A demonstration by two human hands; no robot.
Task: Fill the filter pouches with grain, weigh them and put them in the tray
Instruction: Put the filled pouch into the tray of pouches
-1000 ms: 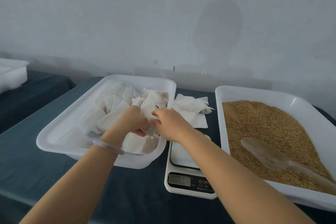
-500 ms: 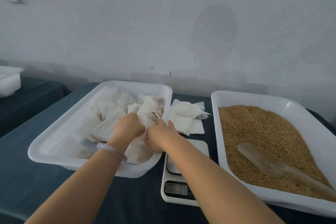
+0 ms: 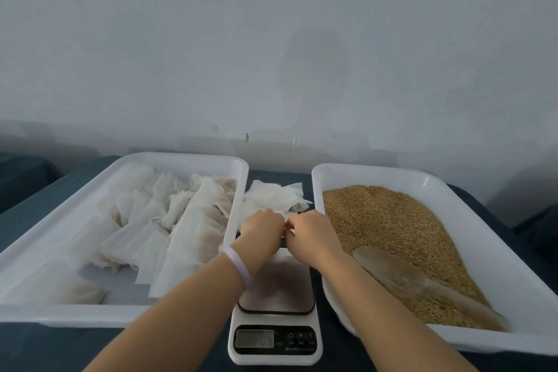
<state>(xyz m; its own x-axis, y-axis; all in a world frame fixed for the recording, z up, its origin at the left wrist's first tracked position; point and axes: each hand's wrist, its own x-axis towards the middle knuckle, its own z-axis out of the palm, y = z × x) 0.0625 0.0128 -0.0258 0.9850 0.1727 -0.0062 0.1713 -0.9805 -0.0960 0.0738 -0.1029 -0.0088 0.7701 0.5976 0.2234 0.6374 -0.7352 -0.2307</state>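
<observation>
A white tray [image 3: 90,190] on the left holds several white filter pouches [image 3: 169,229]. A pile of empty pouches [image 3: 271,196] lies on the cloth between the two trays, behind a white digital scale [image 3: 276,311]. My left hand [image 3: 261,234] and my right hand [image 3: 311,235] meet at the near edge of that pile, above the scale's far end, both with curled fingers pinching a thin white pouch [image 3: 287,222] between them. The right tray [image 3: 453,187] is filled with brown grain [image 3: 386,220], with a translucent scoop [image 3: 398,272] lying on it.
The trays and scale stand on a dark blue cloth [image 3: 45,347], close to a pale wall [image 3: 271,54]. A white bangle [image 3: 238,263] is on my left wrist. The scale's display [image 3: 255,338] is lit, its digits unreadable.
Both hands have left the left tray and moved right to the loose pile of pouches behind the scale. The view has tilted down and shifted right.
</observation>
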